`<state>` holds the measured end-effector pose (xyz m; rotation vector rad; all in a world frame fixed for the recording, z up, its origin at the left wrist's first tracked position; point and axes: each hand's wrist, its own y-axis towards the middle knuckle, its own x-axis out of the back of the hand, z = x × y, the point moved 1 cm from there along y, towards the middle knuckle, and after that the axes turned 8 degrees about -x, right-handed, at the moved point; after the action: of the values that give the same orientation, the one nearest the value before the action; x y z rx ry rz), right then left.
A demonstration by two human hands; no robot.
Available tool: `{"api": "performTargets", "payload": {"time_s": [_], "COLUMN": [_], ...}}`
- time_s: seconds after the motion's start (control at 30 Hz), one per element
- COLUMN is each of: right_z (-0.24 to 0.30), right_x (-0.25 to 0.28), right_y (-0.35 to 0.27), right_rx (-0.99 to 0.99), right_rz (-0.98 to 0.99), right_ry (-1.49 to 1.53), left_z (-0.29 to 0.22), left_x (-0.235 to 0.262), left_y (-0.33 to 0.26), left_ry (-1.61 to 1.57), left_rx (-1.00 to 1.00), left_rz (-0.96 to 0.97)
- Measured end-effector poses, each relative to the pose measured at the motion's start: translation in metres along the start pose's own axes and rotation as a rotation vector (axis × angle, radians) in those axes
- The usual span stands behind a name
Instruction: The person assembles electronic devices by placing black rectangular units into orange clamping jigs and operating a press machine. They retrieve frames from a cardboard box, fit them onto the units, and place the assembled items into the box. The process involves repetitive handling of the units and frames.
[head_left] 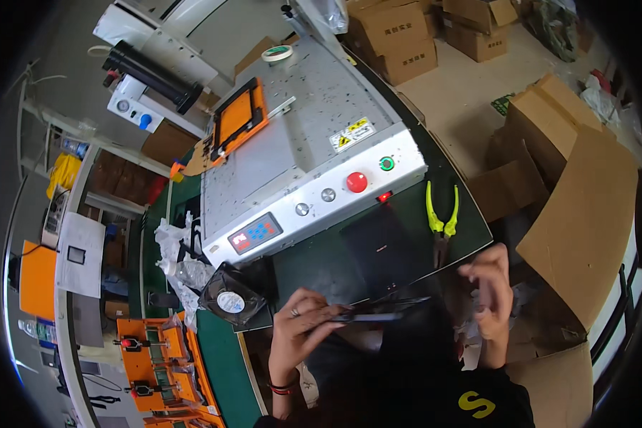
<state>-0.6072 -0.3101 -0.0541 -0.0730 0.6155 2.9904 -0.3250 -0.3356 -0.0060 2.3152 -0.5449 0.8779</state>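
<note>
My left hand (299, 329) is closed on a thin, dark, flat piece (378, 315) with a pale bluish edge, pinched at its left end between thumb and fingers. That piece is seen nearly edge-on in front of my dark shirt, and its exact kind cannot be made out. To the right, my right hand (492, 291) is raised beside the table's corner, its fingers loosely bent and apart, with nothing visible in them. Just beyond it, pliers (442, 225) with yellow-green handles lie spread on the green table mat (321, 267). A black fan (230, 302) sits beyond my left hand.
A grey bench machine (321, 196) with buttons and a small display stands across the table. On its bed rest an orange frame (241, 115) and a tape roll (277, 53). Orange fixtures (167, 364) line the left. An open cardboard box (571, 221) stands close on the right.
</note>
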Motion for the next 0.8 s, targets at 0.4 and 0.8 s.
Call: {"api": "performTargets", "payload": {"time_s": [0.4,0.8], "right_z": [0.022,-0.011], "right_x": [-0.044,-0.087], "right_y": [-0.017,-0.080], "right_rx": [-0.166,-0.258], "right_rz": [0.509,0.684], "right_ry": [-0.313,-0.394], "left_z": [-0.045,0.127], "left_x": [0.005,0.154], "left_y": [0.035,0.132], "left_ry": [0.441,0.425], "left_rx": [-0.403,0.385], "left_rz": [0.700,-0.053]}}
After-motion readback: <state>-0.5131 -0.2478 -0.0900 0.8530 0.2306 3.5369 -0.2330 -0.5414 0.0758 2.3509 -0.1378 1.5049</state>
